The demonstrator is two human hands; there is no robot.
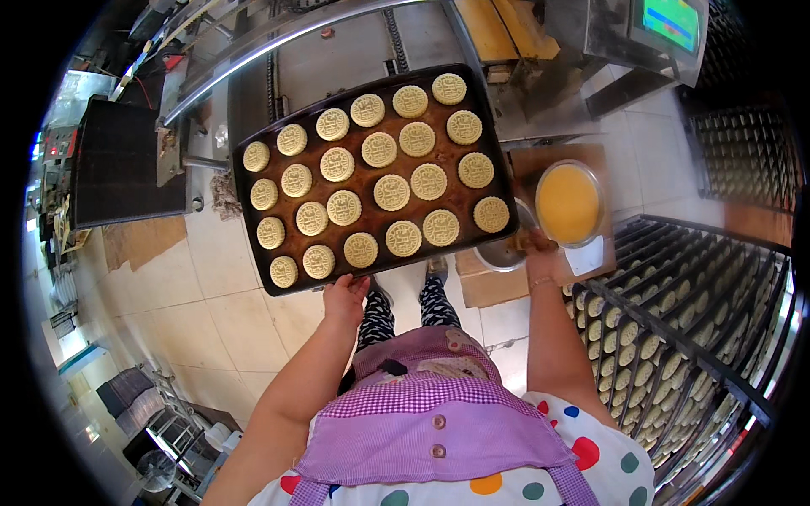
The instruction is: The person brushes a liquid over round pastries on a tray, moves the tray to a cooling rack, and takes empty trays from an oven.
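- A dark baking tray (456, 201) is held up level in front of the person, above the tiled floor (219, 312), and carries rows of round, pale stamped cakes (391, 192) lying flat and apart from one another.
- The left hand (344, 297) grips the tray's near edge, fingers curled up under and against the rim (the thumb's place cannot be made out).
- The right hand (538, 253) holds the tray's right corner; its fingers are mostly hidden by the tray, so their spread cannot be told.
- Just beside the right hand stands a round bowl of yellow liquid (568, 202) on a brown board, with a metal bowl (499, 253) partly under the tray.
- To the right, a rack (675, 337) holds further trays of the same cakes.
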